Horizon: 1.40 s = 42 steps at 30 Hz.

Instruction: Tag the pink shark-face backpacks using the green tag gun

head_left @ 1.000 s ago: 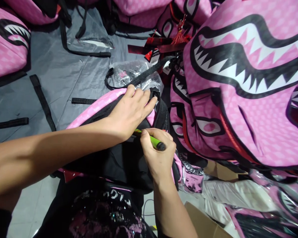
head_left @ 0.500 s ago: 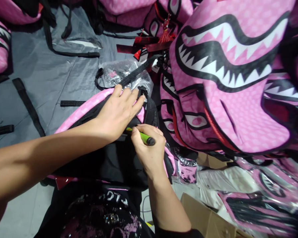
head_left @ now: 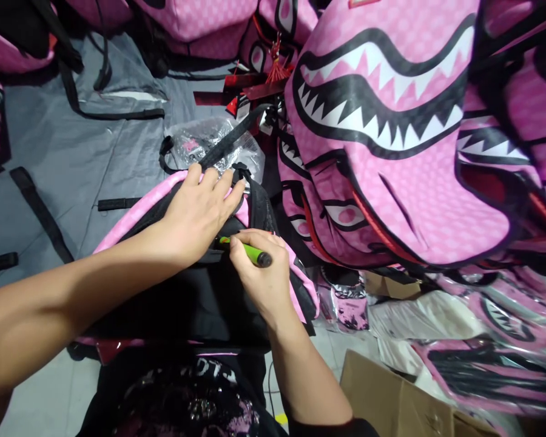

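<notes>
A black and pink backpack [head_left: 173, 309] lies in front of me with its dark side up. My left hand [head_left: 200, 206] rests flat on its upper part, fingers stretched over the pink trim and slightly apart. In my right hand [head_left: 266, 273] a green marker [head_left: 253, 254] with a black end is pinched between thumb and fingers. Its working end points left, low against the black fabric just below my left hand. The tip itself is lost in shadow. Beside my left fingertips, a black strap [head_left: 259, 200] with a buckle runs over the bag's edge.
Pink shark-mouth backpacks [head_left: 391, 121] are piled at the right and along the back. A clear plastic bag [head_left: 218, 139] and red tags [head_left: 268, 90] lie beyond my hands on the grey sheet [head_left: 118, 145]. A cardboard box [head_left: 377, 388] and wrapped goods [head_left: 482, 376] stand lower right.
The view has shifted, so most things appear further left. My left hand stays on the backpack, and my right hand still holds the marker at about the same spot.
</notes>
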Motion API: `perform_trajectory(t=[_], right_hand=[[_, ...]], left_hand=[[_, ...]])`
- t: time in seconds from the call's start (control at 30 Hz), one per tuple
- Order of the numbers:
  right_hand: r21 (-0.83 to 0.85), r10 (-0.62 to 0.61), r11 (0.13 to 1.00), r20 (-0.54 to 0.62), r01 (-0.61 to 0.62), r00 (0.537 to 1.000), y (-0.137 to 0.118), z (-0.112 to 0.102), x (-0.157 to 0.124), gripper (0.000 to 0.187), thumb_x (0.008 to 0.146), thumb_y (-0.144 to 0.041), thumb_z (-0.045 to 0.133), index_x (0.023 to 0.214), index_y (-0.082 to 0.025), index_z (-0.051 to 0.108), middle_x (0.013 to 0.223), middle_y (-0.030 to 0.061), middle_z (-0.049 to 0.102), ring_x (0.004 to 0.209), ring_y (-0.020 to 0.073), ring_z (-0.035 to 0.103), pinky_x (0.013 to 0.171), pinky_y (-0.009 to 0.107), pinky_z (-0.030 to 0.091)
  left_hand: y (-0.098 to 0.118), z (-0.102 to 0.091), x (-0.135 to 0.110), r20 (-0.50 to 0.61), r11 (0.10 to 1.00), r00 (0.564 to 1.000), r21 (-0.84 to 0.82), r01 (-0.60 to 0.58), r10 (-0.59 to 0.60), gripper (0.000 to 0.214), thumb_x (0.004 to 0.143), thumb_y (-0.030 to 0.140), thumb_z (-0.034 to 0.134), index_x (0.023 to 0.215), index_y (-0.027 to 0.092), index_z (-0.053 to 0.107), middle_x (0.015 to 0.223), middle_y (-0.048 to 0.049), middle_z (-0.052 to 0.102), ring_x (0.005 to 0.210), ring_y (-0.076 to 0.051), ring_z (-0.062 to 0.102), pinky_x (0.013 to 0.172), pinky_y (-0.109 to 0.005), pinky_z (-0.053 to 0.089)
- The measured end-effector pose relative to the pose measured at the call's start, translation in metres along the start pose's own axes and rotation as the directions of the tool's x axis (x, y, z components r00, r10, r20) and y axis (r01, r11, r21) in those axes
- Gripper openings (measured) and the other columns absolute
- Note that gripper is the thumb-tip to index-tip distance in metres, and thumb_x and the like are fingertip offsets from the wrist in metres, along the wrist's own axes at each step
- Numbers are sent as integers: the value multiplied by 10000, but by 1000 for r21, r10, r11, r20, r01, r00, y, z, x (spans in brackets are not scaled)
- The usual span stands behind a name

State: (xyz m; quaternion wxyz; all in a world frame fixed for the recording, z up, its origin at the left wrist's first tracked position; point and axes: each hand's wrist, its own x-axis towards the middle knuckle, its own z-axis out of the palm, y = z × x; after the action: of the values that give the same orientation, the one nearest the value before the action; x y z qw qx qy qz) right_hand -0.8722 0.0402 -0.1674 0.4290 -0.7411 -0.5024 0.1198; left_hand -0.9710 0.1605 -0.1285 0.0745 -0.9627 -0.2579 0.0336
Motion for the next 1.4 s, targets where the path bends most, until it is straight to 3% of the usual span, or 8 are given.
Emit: perform_trajectory(t=[0.2, 0.5, 0.97, 1.07, 1.23, 1.4], right_hand=[[29, -4, 1000, -23, 5, 1000, 1, -3, 0, 154, 842, -238, 622, 708, -231, 697, 767, -17, 734, 775, 183, 679, 824, 366, 454], [-7, -38, 999, -61, 37, 997, 4, 5, -3, 146, 848, -296, 625, 761, -227, 719, 824, 26, 739, 855, 227, 683, 864, 417, 445], [-30, -104, 994, -10, 104, 994, 1, 0, -1, 133, 857, -254, 626, 752, -218, 700, 763, -5, 736, 752, 188, 681, 787, 359, 451], [26, -114, 993, 35, 113, 993, 1, 2, -2, 113, 859, -247, 624, 796, -219, 714, 807, -7, 749, 778, 186, 686, 799, 359, 449], [64, -87, 994, 14, 86, 996, 0, 3, -4, 128, 864, -261, 616, 805, -216, 721, 797, 3, 747, 751, 192, 683, 791, 359, 470], [259, -60, 966, 116, 28, 991, -5, 4, -9, 137, 882, -268, 595, 834, -224, 716, 788, -6, 747, 722, 186, 692, 762, 338, 513]], left_hand=[[-12, -9, 0, 59, 995, 995, 48, -88, 85, 711, 898, 185, 516, 1542, 104, 228, 1543, -169, 364, 1239, -312, 482, 1023, -421, 352], [-12, -13, -3, 58, 994, 994, 64, -93, 90, 682, 928, 201, 492, 1546, 74, 233, 1582, -193, 311, 1333, -317, 438, 1050, -424, 358], [-12, -6, -6, -4, 994, 996, 62, -93, 93, 688, 891, 114, 466, 1544, 81, 254, 1592, -181, 306, 1249, -311, 485, 1008, -439, 380], [-11, -9, -6, 29, 995, 996, 61, -80, 78, 658, 921, 142, 455, 1544, 80, 253, 1593, -186, 300, 1260, -312, 482, 1011, -436, 381], [-10, -14, -9, 24, 997, 999, 61, -45, 43, 696, 932, 218, 520, 1552, 100, 227, 1606, -197, 261, 1321, -317, 432, 1044, -442, 371], [-23, -28, -31, 109, 997, 991, 23, 80, -82, 1004, 795, 363, 749, 1575, 189, 140, 1649, -176, 124, 1367, -363, 365, 1005, -464, 442]])
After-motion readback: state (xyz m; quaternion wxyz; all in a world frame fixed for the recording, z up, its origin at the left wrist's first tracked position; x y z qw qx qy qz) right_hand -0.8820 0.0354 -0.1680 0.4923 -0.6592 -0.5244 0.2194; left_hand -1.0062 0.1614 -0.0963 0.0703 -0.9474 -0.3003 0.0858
